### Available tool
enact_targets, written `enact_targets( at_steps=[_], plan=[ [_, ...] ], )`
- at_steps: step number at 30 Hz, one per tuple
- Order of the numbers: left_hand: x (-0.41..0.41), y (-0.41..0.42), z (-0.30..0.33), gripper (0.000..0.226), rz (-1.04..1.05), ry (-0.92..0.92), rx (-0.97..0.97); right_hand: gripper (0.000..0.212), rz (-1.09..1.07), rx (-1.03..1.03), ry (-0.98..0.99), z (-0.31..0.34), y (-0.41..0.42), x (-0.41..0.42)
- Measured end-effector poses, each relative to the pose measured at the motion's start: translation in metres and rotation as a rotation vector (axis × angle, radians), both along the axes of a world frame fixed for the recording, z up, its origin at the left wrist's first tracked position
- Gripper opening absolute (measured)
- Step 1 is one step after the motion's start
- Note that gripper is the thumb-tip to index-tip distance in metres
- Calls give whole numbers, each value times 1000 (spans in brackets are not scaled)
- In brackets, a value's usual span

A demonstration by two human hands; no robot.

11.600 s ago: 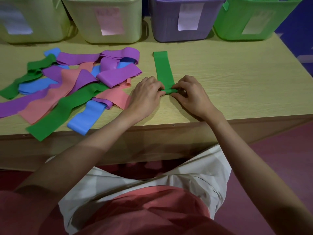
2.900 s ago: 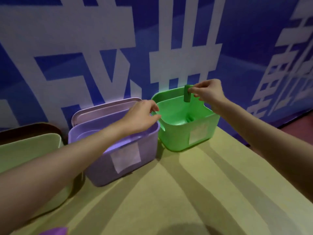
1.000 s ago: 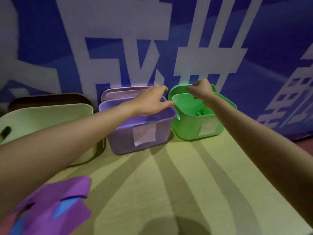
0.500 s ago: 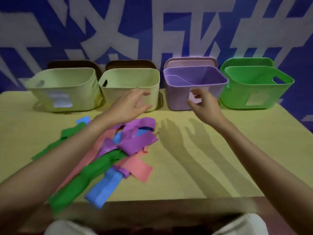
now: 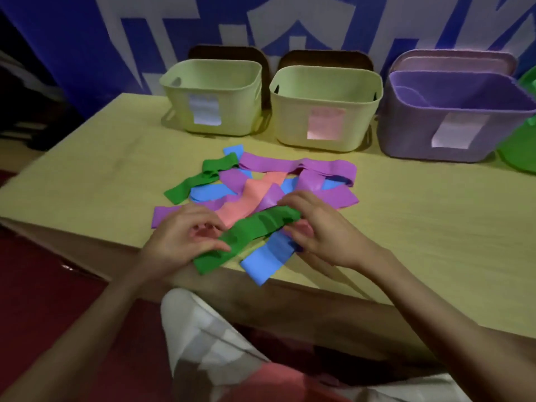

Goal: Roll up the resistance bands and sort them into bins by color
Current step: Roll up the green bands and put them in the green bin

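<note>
both hands were seen in the head view, low over the near edge of the pale yellow wooden table (image 5: 420, 227). a long flat green rubber resistance band (image 5: 246, 237), lying slantwise on top of the heap, was pinched near its lower end between thumb and fingers of the left hand (image 5: 185, 239), while its upper end was gripped by the curled fingers of the right hand (image 5: 322, 230). beneath it a loose pile of flat bands (image 5: 261, 187) was spread on the table: purple, salmon-pink and blue strips crossed over one another, with a second green band (image 5: 200, 181) at the left of the pile and a blue band (image 5: 266, 259) reaching the table's front edge. at the back of the table a row of plastic bins was set: a pale yellow bin with a white label (image 5: 214, 97), beside it a pale yellow bin with a pink label (image 5: 324, 105), then a purple bin (image 5: 452, 117), and a green bin (image 5: 522, 146) cut off by the right edge. lids were propped behind the bins against a blue and white wall.
</note>
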State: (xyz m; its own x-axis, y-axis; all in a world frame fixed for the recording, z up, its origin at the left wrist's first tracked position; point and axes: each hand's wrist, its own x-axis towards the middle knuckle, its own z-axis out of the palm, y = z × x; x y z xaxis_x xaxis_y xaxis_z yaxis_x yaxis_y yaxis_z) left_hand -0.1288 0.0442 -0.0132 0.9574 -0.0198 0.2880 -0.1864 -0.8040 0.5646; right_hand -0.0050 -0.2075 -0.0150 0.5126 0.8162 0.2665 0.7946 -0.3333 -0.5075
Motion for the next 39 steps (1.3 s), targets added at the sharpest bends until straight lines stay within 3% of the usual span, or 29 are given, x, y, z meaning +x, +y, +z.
enact_targets(
  at_steps=[4,7,10,12,16,20,25,34,39],
  plan=[
    [-25,15,-21,47,-112,-30,275,42,68,-3,27,-11,22,-9],
    [-35,25,-36,54,-162,66,420,44,67,-17,50,-17,30,-9],
    [-33,33,-41,37,-190,54,433,44,63,-39,38,-23,32,-7],
    [-28,34,-37,20,-192,16,336,43,65,-61,40,-24,32,-5],
    [-11,28,-9,23,-63,35,43,51,58,-76,84,-25,32,0],
    [25,10,36,14,49,-167,-200,61,-43,18,165,-16,36,6],
    [80,-7,72,16,114,-266,-358,43,-73,146,363,-9,37,28],
    [153,-43,131,18,111,-386,-669,22,-198,332,461,8,21,56],
    [181,-58,162,20,149,-351,-884,16,-241,452,506,16,19,65]
  ],
)
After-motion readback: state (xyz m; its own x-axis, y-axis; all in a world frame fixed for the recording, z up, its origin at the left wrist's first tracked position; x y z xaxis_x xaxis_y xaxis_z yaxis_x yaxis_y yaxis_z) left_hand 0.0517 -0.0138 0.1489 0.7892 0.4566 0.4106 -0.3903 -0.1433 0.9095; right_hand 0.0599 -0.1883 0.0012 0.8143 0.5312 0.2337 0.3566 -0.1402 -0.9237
